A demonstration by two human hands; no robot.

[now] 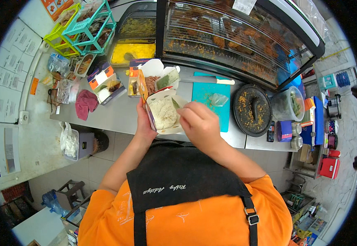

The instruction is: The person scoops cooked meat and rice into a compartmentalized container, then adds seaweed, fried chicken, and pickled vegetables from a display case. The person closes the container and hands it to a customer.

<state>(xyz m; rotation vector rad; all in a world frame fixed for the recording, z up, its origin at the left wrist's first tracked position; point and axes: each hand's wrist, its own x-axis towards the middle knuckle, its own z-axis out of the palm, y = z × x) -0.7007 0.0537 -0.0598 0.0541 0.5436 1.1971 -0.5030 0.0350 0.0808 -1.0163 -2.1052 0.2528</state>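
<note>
Pretty bright, even light overall, slight sheen on the steel table (pixel 119 110), dimmer inside the display case (pixel 227 39). Both hands (pixel 145 126) (pixel 202 124) look reasonably sharp, but the fisheye bends edges badly and the corners go black.

Marbled wall (pixel 346 133), grey tiled floor (pixel 101 166), steel counter (pixel 115 114)

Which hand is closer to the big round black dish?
The right. The right hand is at the right side of the rice box, left of the black dish; the left hand holds the box's left side, farther away.
</note>
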